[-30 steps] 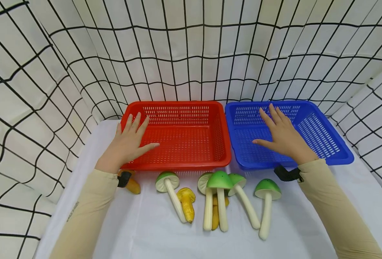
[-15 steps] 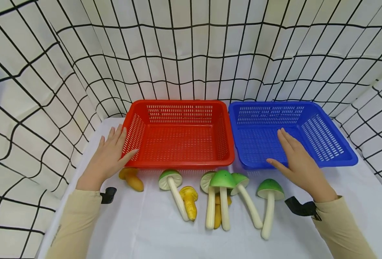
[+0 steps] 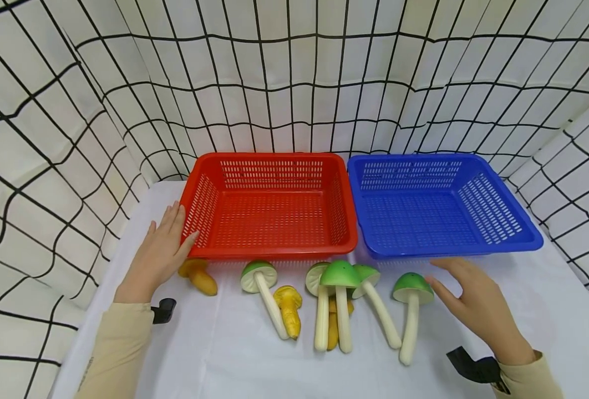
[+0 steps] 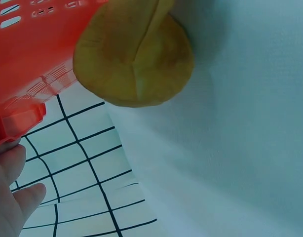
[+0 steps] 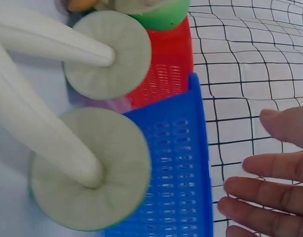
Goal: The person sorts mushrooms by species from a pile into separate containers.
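Note:
In the head view my left hand (image 3: pixel 157 252) lies at the left side of the red basket (image 3: pixel 269 255), fingers straight, thumb by its front corner. A yellow-brown mushroom (image 3: pixel 202 280) lies just right of that hand; its cap (image 4: pixel 134 69) fills the top of the left wrist view. My right hand (image 3: pixel 484 305) holds nothing, with thumb and index finger apart, in front of the blue basket (image 3: pixel 414 221). Nearest to it is the rightmost green-capped mushroom (image 3: pixel 412 291), close to the thumb tip. In the right wrist view its pale cap underside (image 5: pixel 72 197) faces me.
Left of centre lie a green-capped mushroom (image 3: pixel 258 278) and a yellow mushroom (image 3: pixel 289 316). Several more green-capped mushrooms (image 3: pixel 341 277) cluster in the middle, partly covering another yellow one (image 3: pixel 333 327). A black grid net (image 3: pixel 314 83) over white cloth surrounds the white-covered table (image 3: pixel 244 371).
Both hands have drawn back from over the baskets. The left shifted left and down beside the red basket; the right came down toward the rightmost green mushroom. The mushrooms and baskets have stayed put.

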Available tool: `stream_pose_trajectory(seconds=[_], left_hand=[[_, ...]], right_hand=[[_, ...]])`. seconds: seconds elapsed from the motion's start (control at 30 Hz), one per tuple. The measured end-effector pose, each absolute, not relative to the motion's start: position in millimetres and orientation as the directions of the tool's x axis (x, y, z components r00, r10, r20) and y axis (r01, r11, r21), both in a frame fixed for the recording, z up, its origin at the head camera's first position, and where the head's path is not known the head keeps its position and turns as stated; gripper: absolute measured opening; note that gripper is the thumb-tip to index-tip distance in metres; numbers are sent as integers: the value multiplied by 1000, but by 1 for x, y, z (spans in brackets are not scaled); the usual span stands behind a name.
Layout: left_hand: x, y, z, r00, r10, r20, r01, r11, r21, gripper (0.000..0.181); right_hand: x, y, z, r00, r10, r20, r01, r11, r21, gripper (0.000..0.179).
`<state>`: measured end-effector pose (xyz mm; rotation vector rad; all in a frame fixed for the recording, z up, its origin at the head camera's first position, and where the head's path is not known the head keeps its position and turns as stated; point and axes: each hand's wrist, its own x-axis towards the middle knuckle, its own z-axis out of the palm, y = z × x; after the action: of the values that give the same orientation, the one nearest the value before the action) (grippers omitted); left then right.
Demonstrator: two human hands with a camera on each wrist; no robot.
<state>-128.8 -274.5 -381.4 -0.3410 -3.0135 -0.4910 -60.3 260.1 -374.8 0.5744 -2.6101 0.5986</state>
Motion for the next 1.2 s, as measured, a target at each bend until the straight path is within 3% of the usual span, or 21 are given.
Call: stream_pose_trajectory(seconds=[0.17,0.37,0.63,0.87,1.2], left_hand=[[-127,-275,-383,-974,200,109,224,921,319,70],[-126,-276,-387,-972,207,108,231,917,326,69],[-127,-275,-386,-968,218,121,246,913,325,70],[-129,-275,-385,-969,216,120,243,916,320,70],[-129,-275,-385,-969,212,123,241,918,316,69]], right_hand=[[-47,261,-393,-862,-272,428,-429,842,-328,19],[-34,262,-410,-958,-203,203,-276,847,-454,7],[-34,256,-432,-993,-119,5,-101,825,-557,16],[-38,249,-430,-996,-36,-87,25,789,-614,22],[-43,250,-437,-976,33,-217,192,606,-772,23]])
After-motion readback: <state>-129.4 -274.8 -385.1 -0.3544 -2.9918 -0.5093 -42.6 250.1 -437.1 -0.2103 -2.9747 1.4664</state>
